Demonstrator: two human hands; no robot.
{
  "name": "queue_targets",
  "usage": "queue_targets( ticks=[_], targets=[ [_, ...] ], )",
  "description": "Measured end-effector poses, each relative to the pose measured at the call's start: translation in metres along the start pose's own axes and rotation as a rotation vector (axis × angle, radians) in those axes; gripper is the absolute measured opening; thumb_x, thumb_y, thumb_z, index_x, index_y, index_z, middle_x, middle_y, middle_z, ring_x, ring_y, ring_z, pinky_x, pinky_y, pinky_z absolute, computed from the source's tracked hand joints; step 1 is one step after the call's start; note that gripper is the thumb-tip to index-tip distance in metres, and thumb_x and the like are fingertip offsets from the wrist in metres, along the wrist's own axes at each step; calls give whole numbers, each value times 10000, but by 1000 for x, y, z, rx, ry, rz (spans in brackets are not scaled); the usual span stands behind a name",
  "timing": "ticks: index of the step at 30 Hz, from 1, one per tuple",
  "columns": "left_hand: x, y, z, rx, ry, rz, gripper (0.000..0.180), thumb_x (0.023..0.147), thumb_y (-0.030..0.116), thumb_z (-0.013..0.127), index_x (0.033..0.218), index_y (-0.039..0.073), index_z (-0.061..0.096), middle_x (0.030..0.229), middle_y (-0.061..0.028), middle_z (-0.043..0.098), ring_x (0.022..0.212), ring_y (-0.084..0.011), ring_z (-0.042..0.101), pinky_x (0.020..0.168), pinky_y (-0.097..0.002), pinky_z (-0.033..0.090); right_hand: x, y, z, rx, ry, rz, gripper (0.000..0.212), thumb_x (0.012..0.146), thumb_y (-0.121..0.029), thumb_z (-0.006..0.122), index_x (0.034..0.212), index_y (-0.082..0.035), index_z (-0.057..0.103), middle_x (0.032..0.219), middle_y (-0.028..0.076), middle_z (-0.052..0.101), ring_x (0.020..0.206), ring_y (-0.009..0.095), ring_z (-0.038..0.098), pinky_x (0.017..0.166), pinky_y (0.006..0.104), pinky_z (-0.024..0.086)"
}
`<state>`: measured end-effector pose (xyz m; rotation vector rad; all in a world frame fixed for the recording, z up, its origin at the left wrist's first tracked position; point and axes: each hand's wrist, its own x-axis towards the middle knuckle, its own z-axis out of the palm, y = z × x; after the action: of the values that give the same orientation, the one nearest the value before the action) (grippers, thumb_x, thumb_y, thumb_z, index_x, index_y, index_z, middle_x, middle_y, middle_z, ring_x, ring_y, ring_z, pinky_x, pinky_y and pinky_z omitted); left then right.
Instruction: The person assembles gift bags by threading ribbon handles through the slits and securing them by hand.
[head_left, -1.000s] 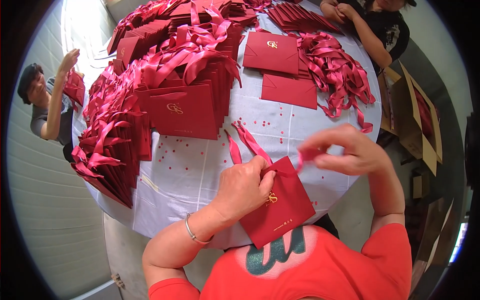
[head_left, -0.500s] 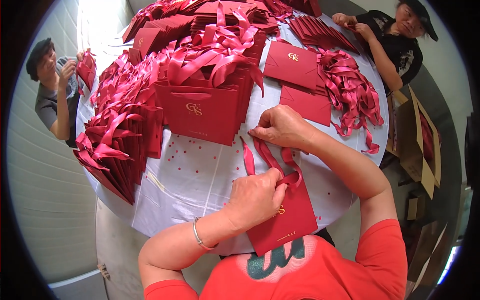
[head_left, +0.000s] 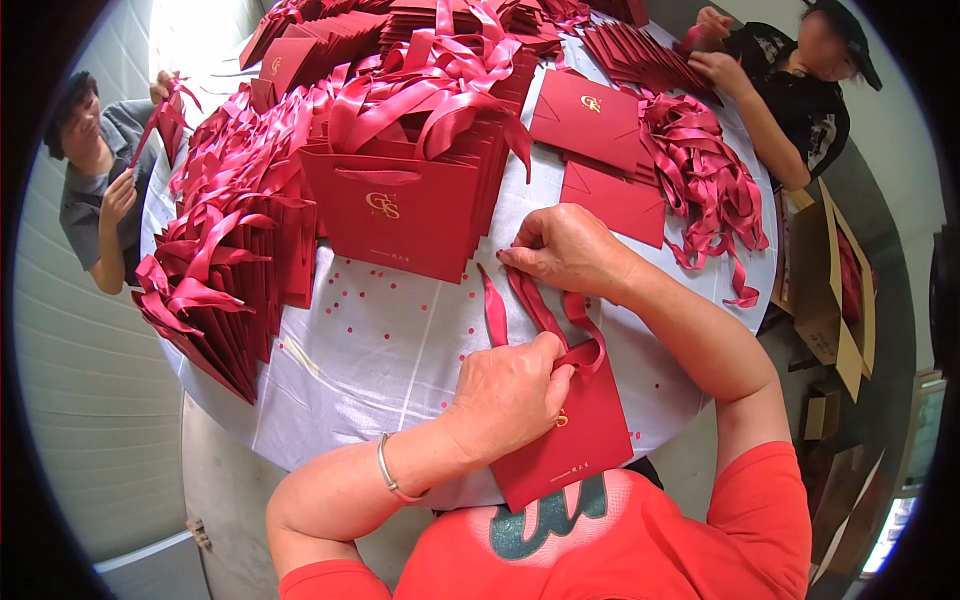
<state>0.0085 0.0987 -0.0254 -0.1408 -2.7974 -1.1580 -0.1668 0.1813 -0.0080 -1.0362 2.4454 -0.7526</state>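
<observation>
The left hand (head_left: 510,395) presses flat on a stiff, matte red paper bag (head_left: 570,440) that lies at the near edge of the round bench (head_left: 380,340). Its fingers close on the bag's top. The right hand (head_left: 565,245), just beyond, pinches the ends of two glossy satin ribbons (head_left: 520,300). The ribbons run back to the bag. A standing stack of the same bags (head_left: 400,205) is left of the right hand.

A round bench (head_left: 380,350) under a white cloth carries stacked red paper bags (head_left: 400,205), loose red ribbons (head_left: 705,185) near its right edge, and flat red envelopes (head_left: 610,200).
</observation>
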Motion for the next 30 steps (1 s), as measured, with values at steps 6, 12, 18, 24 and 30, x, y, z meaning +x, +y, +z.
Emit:
queue_targets(
  ticks=[6,12,18,24,30],
  targets=[
    [-1,0,0,-7,12,10,184,889,214,668,883,44,600,680,-155,649,624,-350,660,574,-448,513,5,9,1,71,3,-27,264,874,-236,755,892,25,723,739,110,701,660,151,643,631,325,510],
    [-1,0,1,-6,8,8,189,890,220,667,878,43,600,670,-159,643,621,-355,659,568,-452,512,2,18,-3,359,-72,14,167,899,-150,733,981,-5,729,774,15,687,689,58,598,615,248,487],
    [-1,0,0,6,13,13,201,890,232,667,873,44,600,655,-165,637,615,-359,657,565,-455,512,-4,19,5,273,-68,-78,137,901,-84,721,1022,-21,727,780,13,691,715,38,598,632,230,502],
    [-1,1,-1,10,18,14,195,891,230,665,872,45,605,650,-168,635,611,-357,658,566,-454,517,-1,25,10,321,-16,-58,109,907,-81,714,945,18,689,805,24,698,731,58,611,659,238,522],
    [-1,-1,0,20,5,14,193,892,228,665,876,44,608,654,-166,638,612,-352,660,567,-451,519,0,15,9,215,47,-95,134,905,-110,718,925,19,691,772,50,693,714,75,614,641,269,516]
  ],
)
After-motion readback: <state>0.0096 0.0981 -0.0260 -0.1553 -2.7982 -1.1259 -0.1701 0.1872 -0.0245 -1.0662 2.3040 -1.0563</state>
